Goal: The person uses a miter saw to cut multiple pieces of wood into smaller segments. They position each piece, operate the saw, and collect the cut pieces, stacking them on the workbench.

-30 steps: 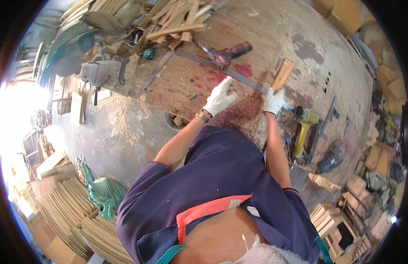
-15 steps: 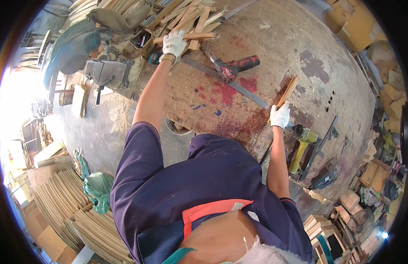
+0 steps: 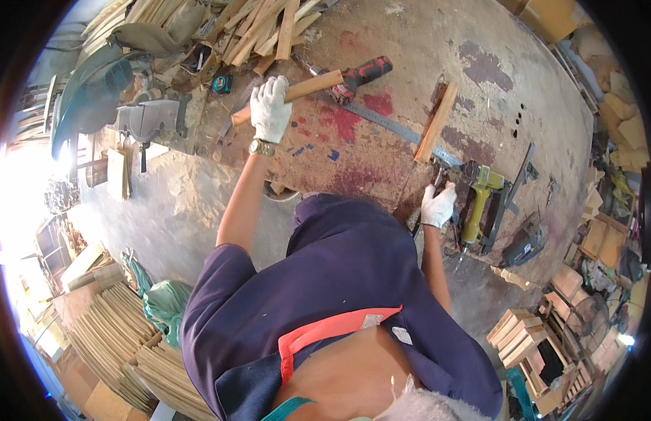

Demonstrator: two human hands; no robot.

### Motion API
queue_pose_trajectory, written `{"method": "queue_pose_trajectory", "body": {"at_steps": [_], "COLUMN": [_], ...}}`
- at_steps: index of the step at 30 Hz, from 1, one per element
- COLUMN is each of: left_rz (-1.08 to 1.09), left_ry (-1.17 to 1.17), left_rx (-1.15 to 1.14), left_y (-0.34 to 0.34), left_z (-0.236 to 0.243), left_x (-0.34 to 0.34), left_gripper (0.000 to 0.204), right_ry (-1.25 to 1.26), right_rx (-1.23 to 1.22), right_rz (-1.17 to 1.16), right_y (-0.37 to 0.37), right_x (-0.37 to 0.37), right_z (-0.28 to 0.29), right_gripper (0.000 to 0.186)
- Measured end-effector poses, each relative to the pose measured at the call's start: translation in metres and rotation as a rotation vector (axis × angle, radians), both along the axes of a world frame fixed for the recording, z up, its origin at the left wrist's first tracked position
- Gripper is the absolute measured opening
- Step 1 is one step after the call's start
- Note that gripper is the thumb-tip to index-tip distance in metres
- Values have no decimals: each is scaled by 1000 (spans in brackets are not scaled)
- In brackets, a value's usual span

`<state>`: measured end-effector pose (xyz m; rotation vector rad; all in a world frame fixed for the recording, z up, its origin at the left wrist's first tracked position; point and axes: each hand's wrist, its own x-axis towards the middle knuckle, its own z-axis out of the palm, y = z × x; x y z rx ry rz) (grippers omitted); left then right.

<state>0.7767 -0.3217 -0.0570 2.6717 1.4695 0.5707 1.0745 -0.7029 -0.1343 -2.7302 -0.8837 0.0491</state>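
My left hand [image 3: 271, 111], in a white glove, is closed around a wooden strip [image 3: 313, 86] and holds it slantwise over the left of the workbench. My gloved right hand [image 3: 438, 205] is at the bench's near edge with its fingers curled. A thin dark thing shows at its fingertips, too small to name. Just beyond that hand lies another wooden strip [image 3: 438, 123], across a steel ruler [image 3: 385, 123]. A red and black cordless drill [image 3: 360, 78] rests behind the left strip. Right of my right hand is a yellow-green air nailer [image 3: 482, 200].
Loose wood strips [image 3: 266, 31] are heaped at the far left, near a tape measure [image 3: 222, 84]. A vise [image 3: 149, 121] and a teal power saw [image 3: 94, 98] stand at the left. A black tool [image 3: 523, 243] lies at the right edge.
My right hand has let go of its wooden strip, which now lies on the bench, and has drawn nearer to me. My left hand has brought its strip nearer, away from the heap.
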Motion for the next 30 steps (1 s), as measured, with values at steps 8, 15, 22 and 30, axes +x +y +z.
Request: {"method": "queue_pose_trajectory", "body": {"at_steps": [8,15,22,30], "left_rz": [-118,-107,-47,-36], "left_ry": [-1,344,358,297], "left_rx": [-343,-606,-653,-580], "left_y": [-104,-175,-177,-180], "left_z": [-24,-48,-54,-68], "left_x": [9,23,27,24], "left_gripper": [53,36,19,15], "right_ry": [112,457,489,426], "right_rx": [31,312,204,138], "right_rz": [-121,354,378,493], "right_y": [-6,18,64,70], "right_x": [-12,-33,-52,-55], "right_z": [-4,45,49,12], "right_gripper": [32,29,31,37]}}
